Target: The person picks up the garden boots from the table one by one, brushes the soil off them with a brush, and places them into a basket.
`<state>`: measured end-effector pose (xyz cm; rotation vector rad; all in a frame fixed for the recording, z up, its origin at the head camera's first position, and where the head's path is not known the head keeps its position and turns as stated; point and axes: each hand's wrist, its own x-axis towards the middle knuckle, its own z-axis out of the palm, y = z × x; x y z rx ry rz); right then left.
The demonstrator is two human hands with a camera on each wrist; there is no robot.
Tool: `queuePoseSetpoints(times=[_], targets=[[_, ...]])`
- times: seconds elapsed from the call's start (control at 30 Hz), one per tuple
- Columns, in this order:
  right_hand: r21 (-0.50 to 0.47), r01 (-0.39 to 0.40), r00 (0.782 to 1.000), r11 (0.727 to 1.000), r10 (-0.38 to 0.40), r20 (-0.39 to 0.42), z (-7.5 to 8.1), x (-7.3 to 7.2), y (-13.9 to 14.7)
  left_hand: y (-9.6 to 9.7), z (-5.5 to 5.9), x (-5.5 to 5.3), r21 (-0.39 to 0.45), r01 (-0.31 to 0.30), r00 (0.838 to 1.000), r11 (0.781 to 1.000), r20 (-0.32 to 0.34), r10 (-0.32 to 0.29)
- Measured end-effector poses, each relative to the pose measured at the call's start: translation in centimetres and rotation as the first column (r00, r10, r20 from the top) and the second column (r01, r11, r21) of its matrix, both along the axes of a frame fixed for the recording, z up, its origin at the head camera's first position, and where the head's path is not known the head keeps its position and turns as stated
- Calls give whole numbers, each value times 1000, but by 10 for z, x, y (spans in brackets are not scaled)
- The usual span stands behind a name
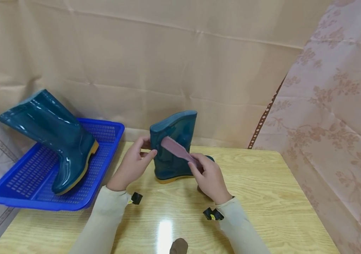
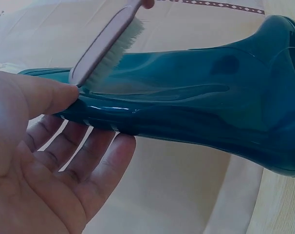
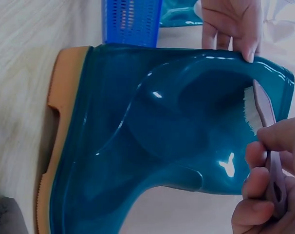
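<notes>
A dark green rubber boot (image 1: 175, 165) with a yellow-tan sole stands upright on the table, its toe partly hidden behind my right hand. My left hand (image 1: 132, 164) grips the back of the shaft near the top. In the left wrist view the thumb lies on one side of the boot (image 2: 186, 97) and the fingers reach beneath its edge. My right hand (image 1: 210, 176) holds a pinkish-purple scrub brush (image 1: 177, 149) by the handle. Its white bristles (image 3: 251, 111) face the side of the shaft, close under the rim.
A blue perforated plastic basket (image 1: 99, 183) sits at the left with a second green boot (image 1: 69, 148) leaning in it. A brown rounded object (image 1: 178, 246) lies at the front table edge. Beige cloth (image 1: 167, 70) hangs behind the wooden table (image 1: 263, 211); floral cloth (image 1: 342, 134) hangs right.
</notes>
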<state>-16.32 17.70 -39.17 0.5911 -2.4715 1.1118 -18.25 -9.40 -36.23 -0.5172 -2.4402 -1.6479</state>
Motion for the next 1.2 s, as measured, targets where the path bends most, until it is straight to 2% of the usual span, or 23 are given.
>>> queuePoseSetpoints(times=[0.23,0.33,0.5,0.6,0.67,0.77,0.9,1.0,1.1,1.2], targets=[[57,9,1000,998,-10,13,4,8,-6,-2,4,4,-35,-8,1000,999,-6,8],[112,33,999,993,-36,24,8,8,-5,-3,4,6,-40,-15,1000,999,-7,15],[222,69,984,973,-103,148,9,3,5,0,1,4,-32,-7,1000,999,-12,6],[256,76,964,964,-136,228,9,0,12,2,0,3,-28,-1,1000,1000,-6,1],[259,72,958,963,-140,252,10,0,14,3,-1,3,-37,1,1000,999,-2,-1],[232,55,965,971,-111,236,13,4,14,3,-1,2,-51,17,1000,999,2,-17],[187,11,987,982,-40,155,18,9,9,0,2,4,-50,43,999,998,0,-43],[175,-13,994,985,-6,108,20,11,6,-2,3,3,-41,48,999,998,-6,-48],[161,-22,994,987,5,107,20,12,4,-2,2,1,-45,47,999,998,-13,-48],[140,-12,990,990,-9,143,19,13,3,-2,2,2,-56,52,998,997,-15,-53]])
